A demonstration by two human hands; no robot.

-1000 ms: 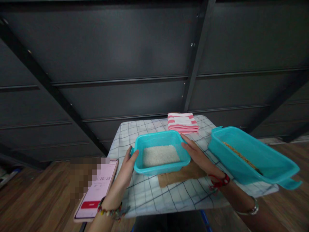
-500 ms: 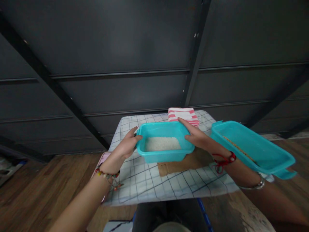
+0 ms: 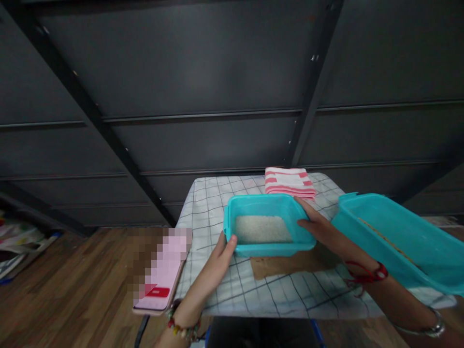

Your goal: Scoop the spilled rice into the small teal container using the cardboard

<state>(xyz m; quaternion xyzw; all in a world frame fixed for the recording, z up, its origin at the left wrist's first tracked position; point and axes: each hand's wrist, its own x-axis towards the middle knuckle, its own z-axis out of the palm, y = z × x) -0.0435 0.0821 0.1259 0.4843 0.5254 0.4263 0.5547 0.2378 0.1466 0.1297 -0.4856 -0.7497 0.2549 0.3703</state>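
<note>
Left hand [image 3: 216, 265]: lower on the tub than half a second ago, now at the near-left corner instead of along the left end; the whole view has shifted too.

Grip, left: thumb over the rim at that corner, fingers against the outer end wall.

Grip, right: right hand [image 3: 321, 229] clasps the opposite end, thumb towards the inside, fingers reaching to the far corner.

Item held: one turquoise tub [image 3: 270, 250], rectangular, lidless, between both hands over the middle of the table; whether it rests or is slightly raised cannot be told.

Contents: white grains [image 3: 263, 229], rice-like, in a layer across the bottom.

Status, as judged: hold secured at both ends; grains all apparently inside, none visibly spilled; nothing tipped out. What is left cannot be read further.

Beneath and nearer: one piece of brown cardboard [image 3: 286, 267], partly hidden by the tub.

Behind: one folded pink-and-white towel [image 3: 288, 181].

Right: one larger turquoise container [image 3: 351, 232], apart from the tub, with a strip of yellowish material [image 3: 389, 241] visible inside.

Left: one phone [image 3: 170, 270], at the table's edge, screen partly pixelated.

Support: white checked cloth [image 3: 213, 193].

Backdrop: dark panelled wall [image 3: 217, 72].
</note>
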